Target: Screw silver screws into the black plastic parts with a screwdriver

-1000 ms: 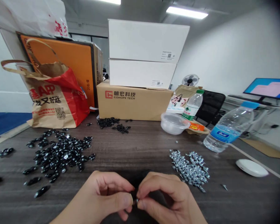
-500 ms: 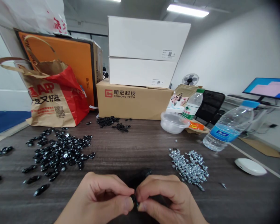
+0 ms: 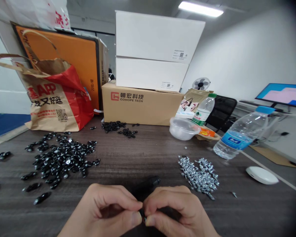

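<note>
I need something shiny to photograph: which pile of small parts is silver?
The small silver metal parts beyond the right hand; the big left pile and the heaps by the brown cardboard box are mostly black.

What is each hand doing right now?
Left hand: closed, thumb and finger pinching a small black piece.
Right hand: closed, fingertips pinching at that same piece.

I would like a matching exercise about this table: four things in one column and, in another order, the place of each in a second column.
1. small black part
2. silver screws
3. white boxes
4. paper bag

A. stacked on the brown carton
B. in front of the orange box
C. between the fingertips of the left hand and right hand
D. heaped beyond the right hand

Pairs: 1-C, 2-D, 3-A, 4-B
</note>
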`<state>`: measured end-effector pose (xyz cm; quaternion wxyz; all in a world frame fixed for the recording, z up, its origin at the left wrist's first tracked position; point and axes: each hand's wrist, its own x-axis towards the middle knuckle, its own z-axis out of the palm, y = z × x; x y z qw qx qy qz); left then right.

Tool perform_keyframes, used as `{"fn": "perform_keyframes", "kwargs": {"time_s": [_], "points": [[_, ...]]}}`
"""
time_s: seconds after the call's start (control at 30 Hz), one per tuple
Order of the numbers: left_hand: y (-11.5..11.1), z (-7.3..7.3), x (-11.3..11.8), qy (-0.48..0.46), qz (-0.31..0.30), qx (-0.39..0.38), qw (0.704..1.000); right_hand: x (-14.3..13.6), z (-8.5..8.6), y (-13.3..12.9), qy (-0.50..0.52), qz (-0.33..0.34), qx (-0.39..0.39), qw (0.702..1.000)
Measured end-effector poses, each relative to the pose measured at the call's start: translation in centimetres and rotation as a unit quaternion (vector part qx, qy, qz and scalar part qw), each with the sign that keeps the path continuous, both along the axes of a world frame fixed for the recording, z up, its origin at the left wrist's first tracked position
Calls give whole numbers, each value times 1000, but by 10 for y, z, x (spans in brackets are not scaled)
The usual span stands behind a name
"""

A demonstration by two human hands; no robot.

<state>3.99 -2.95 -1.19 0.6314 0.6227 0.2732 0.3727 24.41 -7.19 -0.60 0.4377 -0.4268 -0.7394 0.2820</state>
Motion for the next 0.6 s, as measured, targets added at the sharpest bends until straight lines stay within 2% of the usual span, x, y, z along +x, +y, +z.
{"fn": "perform_keyframes", "kwargs": {"time_s": [0.13, 0.23, 0.33, 0.43, 0.53, 0.6], "points": [[3, -8, 0, 1, -13, 9, 1000, -1, -2, 0, -17, -10, -4, 1000], [2, -2, 1, 37, 3, -16, 999, -3, -1, -1, -29, -20, -25, 999], [5, 7, 0, 80, 14, -50, 995, 2, 3, -2, -9, -42, -84, 996], [14, 12, -2, 71, 42, -93, 992, 14, 10, 4, 7, -52, -110, 993], [23, 11, -5, 43, 88, -122, 988, 24, 14, 15, -127, -46, -42, 990], [27, 8, -7, 36, 105, -122, 986, 24, 15, 21, -242, -11, -20, 970]]}}
